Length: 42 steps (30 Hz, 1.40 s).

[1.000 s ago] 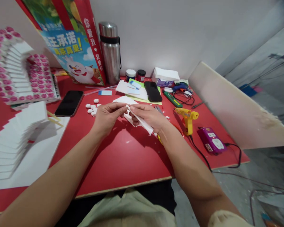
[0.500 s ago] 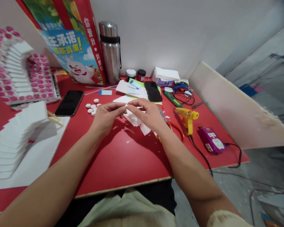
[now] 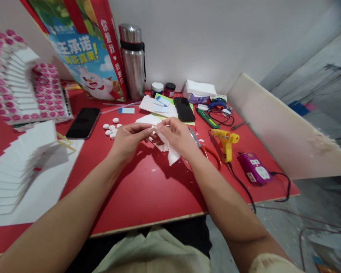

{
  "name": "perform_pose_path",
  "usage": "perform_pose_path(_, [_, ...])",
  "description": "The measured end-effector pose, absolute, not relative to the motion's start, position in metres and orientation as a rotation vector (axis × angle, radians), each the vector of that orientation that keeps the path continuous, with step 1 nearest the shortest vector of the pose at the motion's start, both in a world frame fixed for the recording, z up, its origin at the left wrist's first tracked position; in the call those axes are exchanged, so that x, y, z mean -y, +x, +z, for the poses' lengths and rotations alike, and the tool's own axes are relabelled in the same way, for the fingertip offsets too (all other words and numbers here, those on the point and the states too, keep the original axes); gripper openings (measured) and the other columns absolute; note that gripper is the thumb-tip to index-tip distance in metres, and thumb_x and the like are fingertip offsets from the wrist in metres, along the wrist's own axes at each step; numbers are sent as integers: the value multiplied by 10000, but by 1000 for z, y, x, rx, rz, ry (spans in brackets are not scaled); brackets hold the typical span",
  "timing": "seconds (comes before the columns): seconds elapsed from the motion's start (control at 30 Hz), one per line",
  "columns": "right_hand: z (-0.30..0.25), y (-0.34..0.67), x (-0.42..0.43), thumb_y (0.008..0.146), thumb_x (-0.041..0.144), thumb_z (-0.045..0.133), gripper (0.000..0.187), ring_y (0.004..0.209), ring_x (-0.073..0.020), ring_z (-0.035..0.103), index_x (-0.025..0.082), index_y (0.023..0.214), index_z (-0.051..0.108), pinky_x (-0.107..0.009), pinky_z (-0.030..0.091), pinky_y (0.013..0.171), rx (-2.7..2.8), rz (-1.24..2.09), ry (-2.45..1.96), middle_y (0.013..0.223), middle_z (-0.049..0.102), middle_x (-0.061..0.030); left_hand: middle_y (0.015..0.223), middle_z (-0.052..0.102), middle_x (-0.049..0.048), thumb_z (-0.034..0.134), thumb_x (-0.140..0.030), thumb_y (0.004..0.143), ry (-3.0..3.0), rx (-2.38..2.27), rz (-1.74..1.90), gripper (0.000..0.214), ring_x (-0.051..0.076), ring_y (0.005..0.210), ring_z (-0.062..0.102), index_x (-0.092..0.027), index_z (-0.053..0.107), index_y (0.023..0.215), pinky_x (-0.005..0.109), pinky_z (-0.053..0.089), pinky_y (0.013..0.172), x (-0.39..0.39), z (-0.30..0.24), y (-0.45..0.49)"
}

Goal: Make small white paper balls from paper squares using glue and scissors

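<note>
My left hand (image 3: 127, 139) is closed in a pinch on one end of a thin white piece of paper (image 3: 172, 153), above the middle of the red table. My right hand (image 3: 178, 135) bends its fingers round the same paper, which hangs down beneath them. The exact edge held between the fingertips is too small to make out. Beside my left hand lie several small white rounded pieces (image 3: 111, 130). Scissors (image 3: 211, 156) with orange handles rest by my right wrist, partly covered by it.
A yellow glue gun (image 3: 227, 142) and a purple power socket box (image 3: 253, 168) are at the right, with cords. Two phones, (image 3: 83, 123) black on the left, lie on the table. A steel flask (image 3: 133, 68) stands behind. Folded white card pieces (image 3: 22, 167) fan out at left.
The white paper has come up off the table into my hands and now hangs beneath my right fingers. My right hand has turned and its fingers are more curled.
</note>
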State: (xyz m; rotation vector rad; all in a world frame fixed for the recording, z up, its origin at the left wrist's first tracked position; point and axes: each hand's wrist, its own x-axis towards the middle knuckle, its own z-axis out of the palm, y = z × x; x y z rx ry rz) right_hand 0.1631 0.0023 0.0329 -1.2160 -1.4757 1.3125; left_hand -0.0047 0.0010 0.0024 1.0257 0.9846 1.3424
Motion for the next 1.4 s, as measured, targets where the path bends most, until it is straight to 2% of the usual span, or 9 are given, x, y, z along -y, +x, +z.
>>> perform_pose_path(0.13, [34, 175, -13, 1037, 472, 476, 318, 666, -190, 678, 180, 1009, 596, -389, 625, 707, 1069, 2035, -972, 794, 703, -70, 712, 746, 36, 910, -278, 671, 1024, -972, 1332, 211, 116, 622, 608, -186, 838, 847, 268, 511, 645, -3, 2, -7])
perform_pose_path(0.3, [28, 178, -16, 1046, 347, 502, 234, 517, -88, 459, 163, 996, 638, -256, 561, 576, 916, 2207, -844, 738, 597, 5, 748, 767, 55, 917, -284, 661, 1050, -975, 1277, 227, 136, 645, 650, -171, 831, 838, 285, 534, 658, -2, 3, -7])
perform_pose_path(0.4, [27, 177, -15, 1011, 336, 586, 199, 519, -75, 422, 163, 928, 637, -221, 505, 538, 927, 2200, -848, 705, 548, 21, 762, 768, 57, 924, -291, 650, 1042, -991, 1265, 245, 130, 631, 635, -167, 831, 840, 286, 530, 647, -2, 1, -7])
perform_pose_path(0.53, [28, 176, -14, 949, 311, 681, 168, 531, -74, 434, 150, 902, 660, -206, 449, 524, 1093, 2061, -932, 663, 526, 31, 728, 752, 51, 925, -304, 656, 1058, -977, 1259, 250, 121, 627, 627, -163, 832, 841, 270, 521, 641, -3, -1, -7])
perform_pose_path(0.7, [28, 173, -12, 890, 345, 734, 193, 550, -105, 519, 173, 913, 650, -233, 415, 528, 1374, 1740, -1045, 671, 631, 8, 708, 749, 48, 942, -292, 615, 984, -986, 1266, 279, 110, 616, 629, -155, 829, 830, 241, 506, 626, -3, 1, -6])
perform_pose_path(0.87, [29, 171, -8, 877, 389, 720, 243, 556, -119, 528, 193, 788, 608, -251, 378, 533, 1649, 1232, -1244, 635, 628, 17, 689, 729, 40, 932, -290, 630, 976, -1000, 1280, 269, 107, 607, 594, -157, 828, 839, 238, 491, 601, -3, 0, -6])
perform_pose_path(1.0, [25, 164, -5, 831, 294, 691, 212, 614, -126, 533, 200, 683, 573, -261, 358, 568, 1684, 871, -1317, 647, 617, 17, 697, 730, 36, 910, -294, 663, 1041, -1032, 1318, 240, 107, 596, 575, -165, 833, 852, 247, 488, 588, 0, 2, -2])
perform_pose_path(1.17, [19, 152, 3, 851, 266, 625, 213, 590, -124, 458, 218, 679, 508, -289, 319, 592, 1737, 524, -1318, 621, 545, 36, 811, 775, 47, 843, -290, 752, 1315, -1170, 1491, 152, 150, 707, 657, -193, 839, 869, 292, 542, 707, 9, 5, 6])
perform_pose_path(1.4, [27, 151, 14, 965, 342, 556, 205, 655, -159, 531, 232, 793, 536, -301, 387, 650, 1794, 629, -1286, 715, 618, -8, 925, 783, 54, 747, -276, 865, 1665, -1308, 1641, 140, 227, 925, 705, -252, 848, 959, 355, 553, 904, 18, 3, 9])
